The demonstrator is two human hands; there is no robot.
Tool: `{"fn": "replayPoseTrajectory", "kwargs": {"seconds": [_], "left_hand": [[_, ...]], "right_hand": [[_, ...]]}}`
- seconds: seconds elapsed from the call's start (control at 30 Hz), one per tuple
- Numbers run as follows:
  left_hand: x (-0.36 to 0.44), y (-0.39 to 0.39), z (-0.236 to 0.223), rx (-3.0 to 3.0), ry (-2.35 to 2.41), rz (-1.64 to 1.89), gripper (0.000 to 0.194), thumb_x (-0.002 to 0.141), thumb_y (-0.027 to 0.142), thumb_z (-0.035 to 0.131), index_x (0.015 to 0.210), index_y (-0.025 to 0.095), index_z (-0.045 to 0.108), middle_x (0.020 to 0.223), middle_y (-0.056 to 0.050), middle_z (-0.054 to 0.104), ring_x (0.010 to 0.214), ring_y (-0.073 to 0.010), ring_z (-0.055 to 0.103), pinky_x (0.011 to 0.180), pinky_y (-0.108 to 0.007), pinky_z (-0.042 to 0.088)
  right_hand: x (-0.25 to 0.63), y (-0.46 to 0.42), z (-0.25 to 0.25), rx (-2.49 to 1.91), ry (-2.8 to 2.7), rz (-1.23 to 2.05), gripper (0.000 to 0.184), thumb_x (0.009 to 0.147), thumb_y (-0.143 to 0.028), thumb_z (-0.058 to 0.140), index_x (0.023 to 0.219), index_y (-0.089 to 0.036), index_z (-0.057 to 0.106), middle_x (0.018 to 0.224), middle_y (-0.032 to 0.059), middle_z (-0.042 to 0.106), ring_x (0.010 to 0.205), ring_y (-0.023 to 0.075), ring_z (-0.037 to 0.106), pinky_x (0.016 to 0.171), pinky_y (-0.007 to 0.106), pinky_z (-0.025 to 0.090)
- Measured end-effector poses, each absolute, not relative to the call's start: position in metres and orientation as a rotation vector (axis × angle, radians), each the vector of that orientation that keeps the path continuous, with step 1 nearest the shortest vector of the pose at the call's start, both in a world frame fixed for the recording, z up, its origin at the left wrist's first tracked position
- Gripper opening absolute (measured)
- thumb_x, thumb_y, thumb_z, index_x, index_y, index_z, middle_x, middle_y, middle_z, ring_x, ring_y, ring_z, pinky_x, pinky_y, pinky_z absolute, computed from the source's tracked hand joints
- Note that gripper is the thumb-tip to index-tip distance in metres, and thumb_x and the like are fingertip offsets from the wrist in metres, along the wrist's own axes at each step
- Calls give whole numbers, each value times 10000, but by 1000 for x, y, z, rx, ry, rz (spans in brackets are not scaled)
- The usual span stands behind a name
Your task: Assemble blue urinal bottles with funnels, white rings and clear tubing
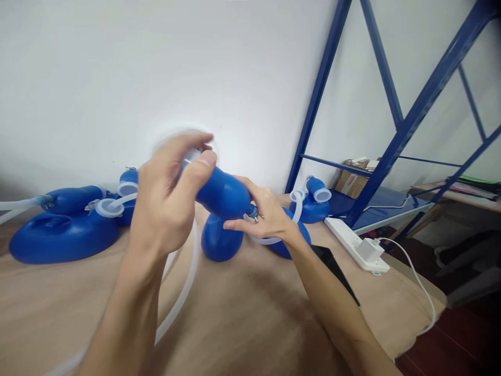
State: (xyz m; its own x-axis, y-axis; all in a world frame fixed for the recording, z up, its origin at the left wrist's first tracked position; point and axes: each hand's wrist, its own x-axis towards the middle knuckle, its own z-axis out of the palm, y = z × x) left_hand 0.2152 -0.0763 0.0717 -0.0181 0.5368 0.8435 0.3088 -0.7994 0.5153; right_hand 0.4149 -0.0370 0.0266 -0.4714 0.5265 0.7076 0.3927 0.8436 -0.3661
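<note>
A blue bulb-shaped plastic piece [225, 196] is held up between my two hands above the table, tilted down to the right. My left hand [166, 196] is closed around its upper left end, at a whitish translucent collar [191, 156] that is partly hidden and smeared by motion. My right hand [270, 211] grips the narrow lower end, where a small metal clamp [253, 212] shows between thumb and fingers. Just below stands a rounded blue container [222, 241]. A clear hose [183, 295] curves down behind my left forearm.
Several similar blue containers stand left [62, 240] and right [313, 209], some with hoses. A dark flat tablet-like object [340, 277] lies by my right forearm. A power strip [352, 243] with a plugged-in charger sits near a blue metal rack [321, 89]. A wall closes the back.
</note>
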Motion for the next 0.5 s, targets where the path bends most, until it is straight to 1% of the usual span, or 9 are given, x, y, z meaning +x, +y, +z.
{"fn": "replayPoseTrajectory", "kwargs": {"seconds": [0.07,0.1,0.17,0.3,0.37,0.43,0.5], "left_hand": [[211,-70,70,1995,770,1868,299,963,451,557,1139,355,778,1098,18,753,1126,-299,657,983,-458,495],[210,-67,69,1968,710,1847,309,962,443,546,1139,361,785,1098,14,756,1145,-306,650,992,-466,491],[209,-63,68,1944,611,1817,323,952,426,540,1139,349,791,1130,-3,760,1198,-324,629,1021,-475,479],[211,-60,67,1988,483,1774,379,932,370,511,1182,289,785,1219,-29,751,1266,-345,590,1077,-472,452],[210,-59,67,2020,438,1756,426,924,346,486,1228,265,773,1242,-34,746,1260,-338,590,1080,-467,458],[208,-57,67,2062,444,1741,456,910,326,474,1246,242,771,1236,-41,749,1240,-330,600,1073,-461,470],[206,-53,65,2103,490,1716,465,895,309,471,1228,216,782,1204,-53,757,1216,-326,615,1065,-459,481]], "right_hand": [[419,-42,33,-689,-2141,255,742,780,-606,809,1355,-183,606,841,-4,680,680,162,596,638,299,497],[421,-44,36,-693,-2146,282,701,774,-612,811,1298,-179,640,799,-15,648,653,147,556,601,285,462],[425,-46,40,-688,-2150,346,636,763,-615,820,1201,-176,677,778,-19,608,649,137,518,574,273,423],[428,-43,40,-608,-2125,580,571,736,-644,828,1022,-175,672,807,-2,603,705,157,557,612,284,462],[427,-41,37,-558,-2098,726,545,727,-644,833,931,-175,647,767,-4,603,668,151,565,581,272,462],[426,-39,34,-538,-2078,886,523,739,-621,835,919,-173,633,706,-11,613,572,132,559,503,248,438],[425,-38,30,-557,-2063,1034,531,758,-609,828,975,-163,638,704,6,665,494,125,564,441,236,427]]}}
